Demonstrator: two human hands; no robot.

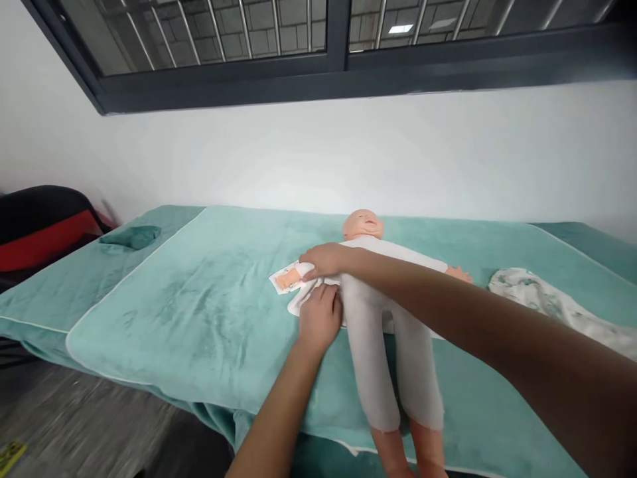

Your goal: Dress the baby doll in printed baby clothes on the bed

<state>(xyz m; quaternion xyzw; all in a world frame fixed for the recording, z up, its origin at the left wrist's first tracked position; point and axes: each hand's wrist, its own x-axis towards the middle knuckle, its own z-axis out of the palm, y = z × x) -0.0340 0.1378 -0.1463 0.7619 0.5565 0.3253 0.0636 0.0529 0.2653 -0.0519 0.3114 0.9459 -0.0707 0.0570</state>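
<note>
A baby doll (371, 388) lies on its back, wearing a white top and white leggings. My right hand (326, 259) reaches across its body, fingers closed around the white sleeve on the image-left side. Below it, my left hand (321, 317) has bent fingers gripping white cloth (297, 303) beside the doll's waist. Just past my right fingertips, a peach-coloured piece (287, 278) rests on a small white printed patch; I cannot tell whether it is the doll's hand. My right forearm covers much of the torso.
A green plush cover (199, 318) spreads over the bed, which has a face hole (130, 238) at left. White patterned cloth (547, 302) lies at right. A black and red chair (47, 232) stands at the left. A white wall (318, 159) and barred window run behind.
</note>
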